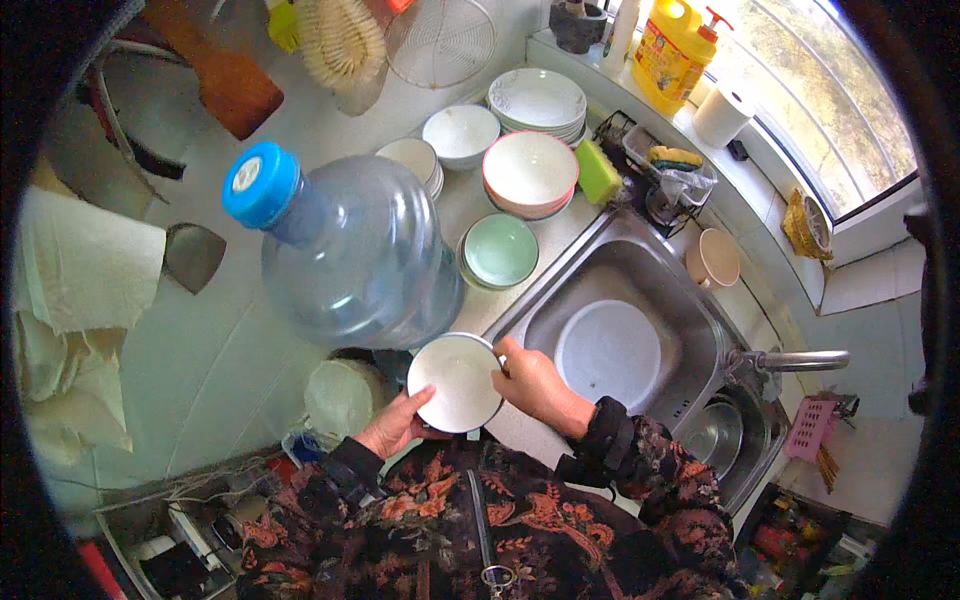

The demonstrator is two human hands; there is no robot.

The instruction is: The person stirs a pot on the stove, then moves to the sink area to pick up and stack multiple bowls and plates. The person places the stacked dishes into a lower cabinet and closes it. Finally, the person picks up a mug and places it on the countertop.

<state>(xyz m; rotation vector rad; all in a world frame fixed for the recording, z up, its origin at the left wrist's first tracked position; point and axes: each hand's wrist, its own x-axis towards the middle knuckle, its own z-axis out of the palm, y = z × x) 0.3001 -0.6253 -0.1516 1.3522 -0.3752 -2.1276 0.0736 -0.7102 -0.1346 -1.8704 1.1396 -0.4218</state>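
A white bowl (pixel 457 379) with a dark rim is held between both hands in front of my body, its inside facing up. My left hand (pixel 396 426) grips it from the lower left, thumb over the rim. On the opposite side, my right hand (pixel 538 384) has its curled fingers at the rim, beside the sink edge. Beyond the bowl stands a large clear water jug (pixel 352 255) with a blue cap (pixel 260 184). A green bowl (pixel 501 251) tops a small stack on the counter.
Right of me is a steel sink (pixel 544 330) holding a pale basin (pixel 609 356), with a faucet (pixel 799 361). Pink-rimmed bowls (pixel 530 169), stacked plates (pixel 537 97) and a green sponge (pixel 598 172) line the back. A yellow detergent bottle (pixel 671 56) stands on the windowsill.
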